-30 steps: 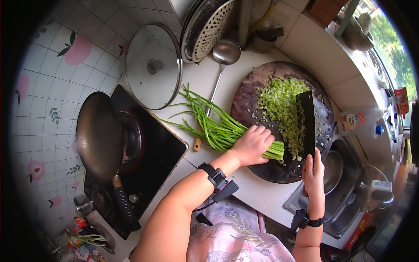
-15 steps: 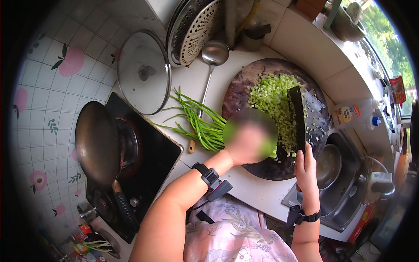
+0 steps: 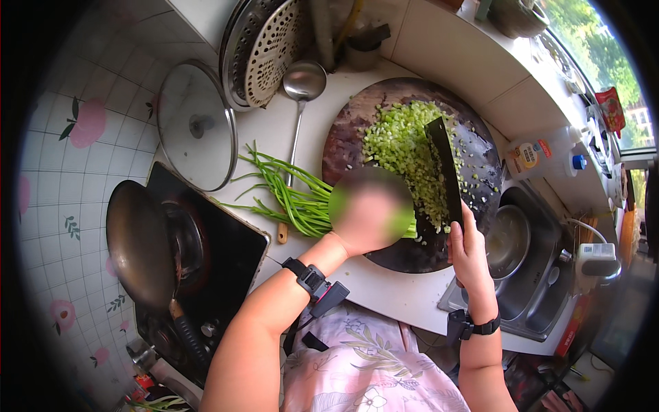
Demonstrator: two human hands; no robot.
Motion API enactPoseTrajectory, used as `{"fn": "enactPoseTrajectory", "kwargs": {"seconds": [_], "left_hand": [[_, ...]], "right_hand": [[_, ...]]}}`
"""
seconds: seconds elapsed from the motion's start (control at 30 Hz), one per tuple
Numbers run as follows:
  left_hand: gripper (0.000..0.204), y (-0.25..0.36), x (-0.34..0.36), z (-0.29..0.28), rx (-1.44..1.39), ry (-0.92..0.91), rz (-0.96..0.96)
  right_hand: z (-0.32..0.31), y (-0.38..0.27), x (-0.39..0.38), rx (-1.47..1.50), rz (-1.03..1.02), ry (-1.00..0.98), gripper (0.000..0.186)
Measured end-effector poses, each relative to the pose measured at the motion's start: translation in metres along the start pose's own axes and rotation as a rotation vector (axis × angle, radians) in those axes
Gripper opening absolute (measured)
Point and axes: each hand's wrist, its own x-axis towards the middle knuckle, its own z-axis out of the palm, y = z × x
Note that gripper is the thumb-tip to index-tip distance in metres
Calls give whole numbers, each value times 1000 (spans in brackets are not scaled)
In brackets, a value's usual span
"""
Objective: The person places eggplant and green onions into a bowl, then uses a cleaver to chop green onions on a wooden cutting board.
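A round dark chopping board [image 3: 350, 130] bears a heap of chopped pale green pieces [image 3: 398, 137]. My right hand [image 3: 467, 247] grips a dark cleaver [image 3: 446, 172], whose blade lies along the heap's right side. My left hand [image 3: 367, 216] rests at the board's left edge over long green stalks [image 3: 302, 202], which trail onto the counter; a blurred patch hides its fingers.
A wok [image 3: 141, 244] on a black stove [image 3: 233, 268], a glass lid [image 3: 192, 151], a ladle [image 3: 303, 82] and perforated steel pieces [image 3: 271, 62] are to the left and back. A sink [image 3: 542, 295] and plastic jug [image 3: 539, 151] stand right.
The view has shifted, so the board and both hands appear farther left and slightly higher. My left hand stays at the stalks, its fingers now blurred; my right hand still holds the cleaver upright alongside the heap.
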Motion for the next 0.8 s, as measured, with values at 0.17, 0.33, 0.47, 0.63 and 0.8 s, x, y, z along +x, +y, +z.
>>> {"fn": "enactPoseTrajectory", "kwargs": {"seconds": [0.17, 0.33, 0.47, 0.63, 0.8], "left_hand": [[49, 1, 2, 0, 8, 28, 12], [50, -1, 3, 2, 8, 77, 11], [50, 1, 2, 2, 6, 33, -18], [48, 1, 3, 1, 21, 40, 21], [47, 0, 4, 4, 47, 74, 5]], "right_hand": [[-11, -11, -10, 124, -34, 17, 51], [-16, -18, -29, 242, -133, 90, 55], [-7, -16, -31, 204, -223, 113, 58], [3, -18, -11, -39, -102, -36, 56], [-4, -23, -11, -34, -76, -40, 56]]}}
